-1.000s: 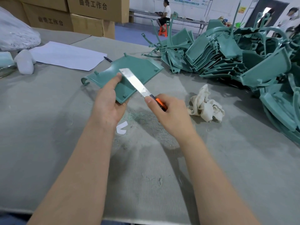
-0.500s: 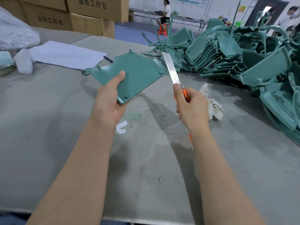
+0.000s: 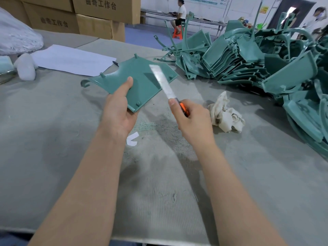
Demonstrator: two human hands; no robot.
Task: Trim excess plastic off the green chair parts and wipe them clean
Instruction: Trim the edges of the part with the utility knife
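Here, the left hand [image 3: 118, 114] holds a flat teal-green plastic chair panel [image 3: 142, 75] by its near corner. The thumb lies stretched over the top face, and the other fingers are curled underneath, out of sight. The panel is lifted clear of the grey felt-covered worktable [image 3: 53, 139] and tilted. Small round pegs stand up from its face, and a hooked tab sits at its far left end.

The right hand [image 3: 195, 121] is closed tightly round an orange-handled utility knife [image 3: 165, 87], with one fingertip pressed against the base of its long silver blade. The blade points up and away to the left, crossing the right part of the panel and throwing a dark shadow on the green face. Whether the edge touches the plastic is hard to tell; it may sit just above it.

A crumpled off-white cloth rag [image 3: 225, 114] lies on the table just right of the right hand. Thin green plastic shavings [image 3: 145, 124] are scattered on the felt between the two wrists, and a small curved white scrap [image 3: 132, 139] lies beside the left wrist.

A large heap of teal-green chair parts [image 3: 248, 55] fills the far right of the table. At the far left lies a white sheet of paper [image 3: 71, 59], with a dark pen [image 3: 115, 63] at its right edge. Brown cardboard boxes [image 3: 99, 11] are stacked behind the table.
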